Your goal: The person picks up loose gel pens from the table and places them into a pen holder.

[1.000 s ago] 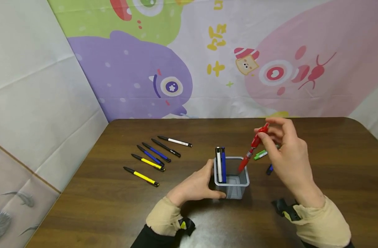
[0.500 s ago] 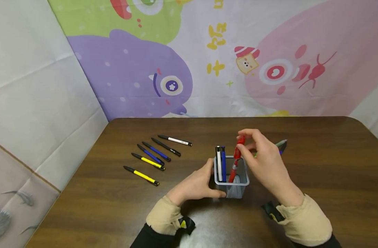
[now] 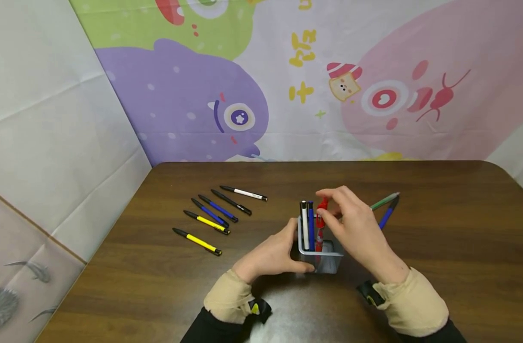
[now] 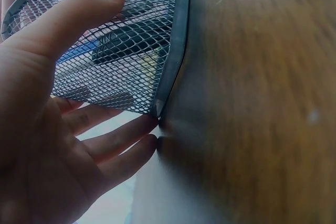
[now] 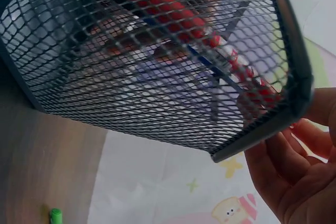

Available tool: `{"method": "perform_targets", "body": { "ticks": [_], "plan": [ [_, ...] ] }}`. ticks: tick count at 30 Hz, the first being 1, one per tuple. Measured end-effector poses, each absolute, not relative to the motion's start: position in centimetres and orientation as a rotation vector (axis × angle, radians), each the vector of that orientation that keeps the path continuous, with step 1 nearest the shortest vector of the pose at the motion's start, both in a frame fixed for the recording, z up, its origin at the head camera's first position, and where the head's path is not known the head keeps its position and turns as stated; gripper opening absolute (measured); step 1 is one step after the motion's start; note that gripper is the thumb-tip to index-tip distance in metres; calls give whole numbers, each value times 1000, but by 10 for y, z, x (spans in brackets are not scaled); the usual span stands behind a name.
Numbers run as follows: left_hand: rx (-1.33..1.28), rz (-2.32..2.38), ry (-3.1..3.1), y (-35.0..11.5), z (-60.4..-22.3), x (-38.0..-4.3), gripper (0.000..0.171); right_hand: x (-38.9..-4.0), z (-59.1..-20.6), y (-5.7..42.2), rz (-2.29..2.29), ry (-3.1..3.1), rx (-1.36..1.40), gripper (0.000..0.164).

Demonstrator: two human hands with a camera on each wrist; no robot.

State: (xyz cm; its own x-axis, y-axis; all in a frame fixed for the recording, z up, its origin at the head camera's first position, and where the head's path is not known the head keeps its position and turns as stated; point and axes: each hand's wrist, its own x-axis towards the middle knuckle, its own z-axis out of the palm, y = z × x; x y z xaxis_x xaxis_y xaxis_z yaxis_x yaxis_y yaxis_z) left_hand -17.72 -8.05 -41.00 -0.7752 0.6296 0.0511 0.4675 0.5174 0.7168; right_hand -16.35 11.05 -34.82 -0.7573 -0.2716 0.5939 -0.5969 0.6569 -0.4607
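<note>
A silver mesh pen holder [image 3: 327,265] stands on the table, its black-looking mesh close up in the left wrist view. My left hand [image 3: 271,253] holds it from the left, thumb on the near side and fingers on the far side. Inside, a white pen [image 3: 304,228] and a blue pen [image 3: 311,231] lean upright in the left part. Beside them a red pen [image 3: 320,233] stands nearly upright with its lower part within the holder. My right hand [image 3: 357,231] pinches its top between thumb and fingers. Through the mesh in the right wrist view, the red pen [image 5: 173,13] lies along the wall.
Left on the brown table [image 3: 137,281] lie two yellow pens, including a near one [image 3: 197,241], two blue pens, a black pen [image 3: 231,202] and a white pen [image 3: 244,193]. Behind my right hand lie a green pen [image 3: 384,201] and another blue pen [image 3: 389,213]. A cartoon cloth [image 3: 295,133] hangs behind.
My right hand has moved left and the red pen has gone from slanting over the holder's right rim to nearly upright inside, beside the blue pen. My left hand keeps its hold.
</note>
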Motion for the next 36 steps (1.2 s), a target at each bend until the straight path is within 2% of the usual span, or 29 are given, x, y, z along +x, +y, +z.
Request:
{"method": "perform_targets", "body": {
  "ticks": [6,17,36],
  "plan": [
    [940,1116,2533,-80,-410,-178,87,-167,-354,109,973,-2420,677,37],
    [927,1089,2553,-80,-411,-178,89,-169,-359,108,1030,-2459,625,29],
    [909,1079,2558,-81,-410,-178,89,-172,-364,109,986,-2440,562,32]
  ]
}}
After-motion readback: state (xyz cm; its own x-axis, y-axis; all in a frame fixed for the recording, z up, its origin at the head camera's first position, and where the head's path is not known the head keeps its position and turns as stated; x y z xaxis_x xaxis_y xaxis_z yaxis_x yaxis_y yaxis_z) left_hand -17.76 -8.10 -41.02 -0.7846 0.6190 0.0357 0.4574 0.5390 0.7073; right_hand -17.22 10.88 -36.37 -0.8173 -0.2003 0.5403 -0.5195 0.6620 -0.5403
